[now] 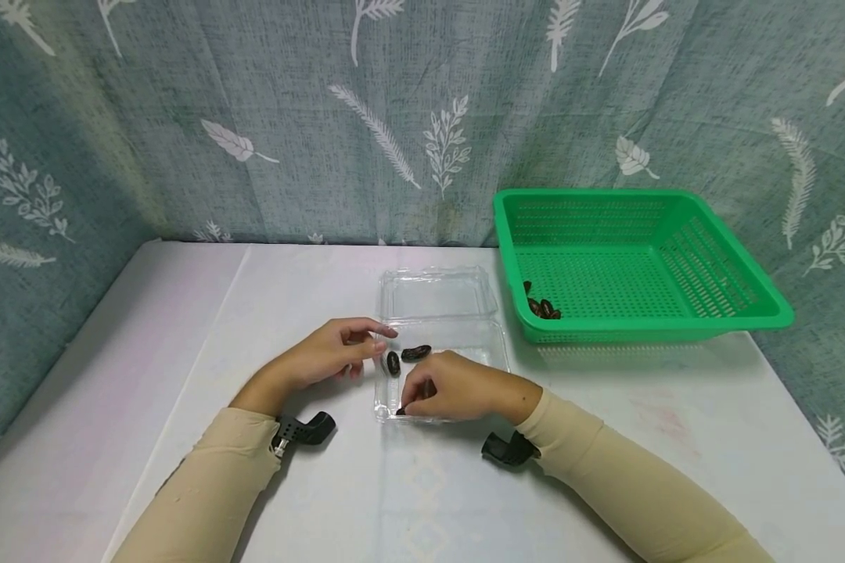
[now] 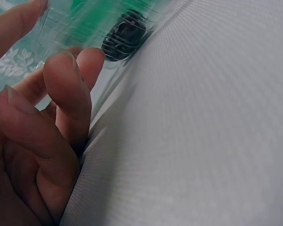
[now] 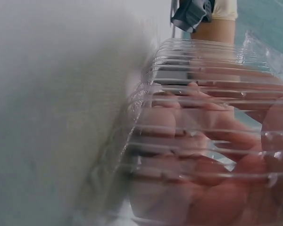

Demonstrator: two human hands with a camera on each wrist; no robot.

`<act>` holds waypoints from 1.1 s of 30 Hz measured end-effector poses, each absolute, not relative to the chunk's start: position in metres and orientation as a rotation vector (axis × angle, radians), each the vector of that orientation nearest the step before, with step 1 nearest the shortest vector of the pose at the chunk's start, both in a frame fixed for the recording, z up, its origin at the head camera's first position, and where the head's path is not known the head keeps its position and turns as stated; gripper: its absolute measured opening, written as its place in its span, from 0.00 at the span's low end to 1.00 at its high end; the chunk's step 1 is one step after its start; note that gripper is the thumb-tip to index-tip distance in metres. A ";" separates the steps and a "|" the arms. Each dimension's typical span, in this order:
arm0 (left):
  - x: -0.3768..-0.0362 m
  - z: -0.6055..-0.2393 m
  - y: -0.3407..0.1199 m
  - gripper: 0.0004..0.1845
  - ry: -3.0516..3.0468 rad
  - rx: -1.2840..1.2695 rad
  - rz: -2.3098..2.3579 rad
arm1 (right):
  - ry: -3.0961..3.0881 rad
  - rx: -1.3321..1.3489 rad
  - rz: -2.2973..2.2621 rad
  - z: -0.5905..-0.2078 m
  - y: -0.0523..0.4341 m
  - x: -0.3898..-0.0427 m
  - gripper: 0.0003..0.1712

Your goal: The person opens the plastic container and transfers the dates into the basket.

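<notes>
A clear plastic clamshell box [image 1: 489, 340] lies unfolded on the table, its lid [image 1: 438, 295] laid back at the far side. Inside the tray are two dark wrinkled dates [image 1: 416, 353], one near the left wall; the left wrist view shows a date [image 2: 125, 36] through the clear plastic. My right hand [image 1: 458, 385] reaches into the tray's near left part and pinches another date [image 1: 400, 411], mostly hidden by the fingers. At the tray's left edge, my left hand [image 1: 331, 349] touches the rim with index finger and thumb extended, other fingers loosely bent.
A green perforated basket [image 1: 644, 324] stands at the back right, with several dates [image 1: 545, 310] in its near left corner. White cloth [image 1: 310, 500] covers the table. Behind it hangs a leaf-patterned curtain [image 1: 289, 195]. Each wrist carries a black camera mount [image 1: 310, 429].
</notes>
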State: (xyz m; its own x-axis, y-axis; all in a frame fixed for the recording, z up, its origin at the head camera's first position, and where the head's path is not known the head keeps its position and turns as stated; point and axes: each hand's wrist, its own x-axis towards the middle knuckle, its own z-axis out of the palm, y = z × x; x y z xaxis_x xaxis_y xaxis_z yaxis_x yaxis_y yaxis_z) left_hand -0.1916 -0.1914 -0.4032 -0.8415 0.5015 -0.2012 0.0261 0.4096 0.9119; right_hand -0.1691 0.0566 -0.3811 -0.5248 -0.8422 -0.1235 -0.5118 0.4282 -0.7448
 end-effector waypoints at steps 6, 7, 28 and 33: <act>-0.191 -0.402 -0.193 0.19 2.218 0.446 1.419 | 2.251 -1.102 -0.953 -0.371 0.060 -0.167 0.04; -0.191 -0.402 -0.193 0.19 2.216 0.444 1.420 | 2.258 -1.100 -0.963 -0.369 0.061 -0.167 0.04; -0.194 -0.402 -0.191 0.19 2.217 0.440 1.421 | 2.572 -0.848 -1.472 -0.305 0.132 -0.180 0.09; -0.192 -0.402 -0.193 0.19 2.209 0.442 1.427 | 2.705 -0.775 -1.566 -0.294 0.164 -0.189 0.09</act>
